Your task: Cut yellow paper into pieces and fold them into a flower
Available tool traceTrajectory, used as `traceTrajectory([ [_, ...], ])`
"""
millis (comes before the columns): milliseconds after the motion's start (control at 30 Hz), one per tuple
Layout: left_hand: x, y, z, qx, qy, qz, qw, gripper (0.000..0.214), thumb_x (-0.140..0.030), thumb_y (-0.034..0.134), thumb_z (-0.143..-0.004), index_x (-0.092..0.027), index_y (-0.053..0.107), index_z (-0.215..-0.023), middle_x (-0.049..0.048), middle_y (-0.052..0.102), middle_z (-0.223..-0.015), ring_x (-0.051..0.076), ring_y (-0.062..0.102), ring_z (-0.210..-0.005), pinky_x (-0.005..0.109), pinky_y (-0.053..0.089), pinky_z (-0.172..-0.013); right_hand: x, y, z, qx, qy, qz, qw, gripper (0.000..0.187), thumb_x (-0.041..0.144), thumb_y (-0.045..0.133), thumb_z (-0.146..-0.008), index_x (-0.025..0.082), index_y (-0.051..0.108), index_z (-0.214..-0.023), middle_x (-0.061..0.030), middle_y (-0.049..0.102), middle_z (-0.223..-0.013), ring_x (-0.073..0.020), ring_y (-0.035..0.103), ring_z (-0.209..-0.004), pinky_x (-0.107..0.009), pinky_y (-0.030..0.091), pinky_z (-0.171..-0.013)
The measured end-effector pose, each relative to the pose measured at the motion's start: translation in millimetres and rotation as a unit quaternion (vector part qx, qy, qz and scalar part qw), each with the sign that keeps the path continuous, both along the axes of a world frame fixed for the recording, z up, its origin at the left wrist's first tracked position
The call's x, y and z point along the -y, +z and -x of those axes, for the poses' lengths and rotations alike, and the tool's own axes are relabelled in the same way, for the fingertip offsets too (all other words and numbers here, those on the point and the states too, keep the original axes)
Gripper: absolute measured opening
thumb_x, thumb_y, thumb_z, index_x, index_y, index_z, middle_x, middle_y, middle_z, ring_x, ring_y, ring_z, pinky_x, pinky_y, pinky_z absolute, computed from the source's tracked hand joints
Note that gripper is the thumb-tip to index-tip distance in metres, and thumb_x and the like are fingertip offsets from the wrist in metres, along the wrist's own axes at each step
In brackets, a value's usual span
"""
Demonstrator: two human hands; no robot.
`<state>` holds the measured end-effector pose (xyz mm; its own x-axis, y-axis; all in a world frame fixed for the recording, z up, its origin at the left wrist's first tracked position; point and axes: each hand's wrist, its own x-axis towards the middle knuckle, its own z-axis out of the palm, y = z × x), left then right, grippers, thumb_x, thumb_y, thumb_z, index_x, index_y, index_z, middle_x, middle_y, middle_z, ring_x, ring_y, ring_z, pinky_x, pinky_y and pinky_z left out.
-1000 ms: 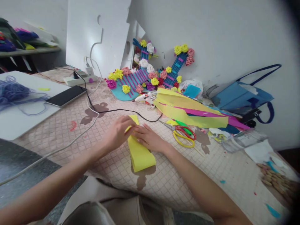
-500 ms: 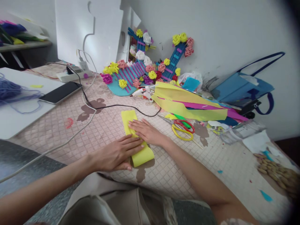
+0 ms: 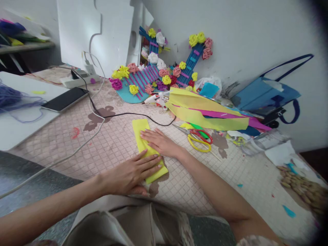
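A folded strip of yellow foam sheet (image 3: 140,131) lies on the checked pink table cover (image 3: 112,143) in front of me. My left hand (image 3: 133,172) rests flat on the strip's near end, fingers stretched out. My right hand (image 3: 159,141) presses flat on the strip's middle, fingers extended toward the left. Neither hand grips anything.
Yellow-and-red scissors (image 3: 200,138) lie just right of my right hand. Behind them are yellow and pink foam sheets (image 3: 205,114), a glue gun (image 3: 156,99) and a flower-decorated blue craft piece (image 3: 143,82). A black cable (image 3: 123,116), a phone (image 3: 64,99), a power strip (image 3: 77,80) and a blue bag (image 3: 266,97) are around.
My left hand moved from the strip's far end down to its near end and now lies flat there. The strip, partly lifted before, now lies flat. My right hand stayed on its middle.
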<state>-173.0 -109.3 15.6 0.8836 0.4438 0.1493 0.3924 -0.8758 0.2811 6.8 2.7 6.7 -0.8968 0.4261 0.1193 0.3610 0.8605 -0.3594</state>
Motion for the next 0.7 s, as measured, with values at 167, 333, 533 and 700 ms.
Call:
traceTrajectory([
  [167,-1.2,0.6,-2.0,-0.018,-0.003,-0.005,1.000,0.074,-0.055,0.039,-0.088,-0.013,0.017,-0.145,0.0155,0.022,-0.149,0.027,0.018,-0.138,0.046,0.013,-0.113,1.0,0.3,-0.3,-0.002,-0.003,0.000,1.000,0.042,0.027,0.030,-0.097,0.024,0.035,-0.138,-0.0020,0.035,-0.145,-0.0145,0.025,-0.136,-0.043,0.012,-0.112],
  [333,0.1,-1.8,-3.4,-0.007,0.005,-0.045,0.999,0.070,-0.047,0.043,-0.089,-0.011,0.019,-0.144,0.0172,0.025,-0.147,0.027,0.021,-0.137,0.045,0.018,-0.112,1.1,0.0,-0.3,0.001,-0.006,0.000,1.000,0.042,0.027,0.030,-0.097,0.025,0.035,-0.139,-0.0009,0.035,-0.146,-0.0137,0.025,-0.136,-0.042,0.011,-0.112],
  [533,10.4,-3.3,-5.0,0.070,0.053,-0.111,0.990,0.052,-0.037,0.045,-0.091,-0.011,0.036,-0.134,0.0149,0.047,-0.135,0.025,0.038,-0.129,0.043,0.025,-0.110,0.3,-1.4,-0.3,-0.006,-0.008,0.008,1.000,0.043,0.028,0.032,-0.097,0.027,0.033,-0.139,-0.0009,0.035,-0.146,-0.0141,0.025,-0.136,-0.043,0.011,-0.112],
  [700,9.2,-0.8,-7.3,0.028,0.018,-0.064,0.997,0.059,-0.045,0.042,-0.091,-0.012,0.031,-0.139,0.0135,0.043,-0.139,0.025,0.035,-0.132,0.043,0.022,-0.112,0.4,-1.1,-0.8,-0.011,-0.007,0.015,1.000,0.043,0.029,0.032,-0.097,0.028,0.032,-0.140,-0.0010,0.036,-0.145,-0.0142,0.025,-0.136,-0.044,0.011,-0.111],
])
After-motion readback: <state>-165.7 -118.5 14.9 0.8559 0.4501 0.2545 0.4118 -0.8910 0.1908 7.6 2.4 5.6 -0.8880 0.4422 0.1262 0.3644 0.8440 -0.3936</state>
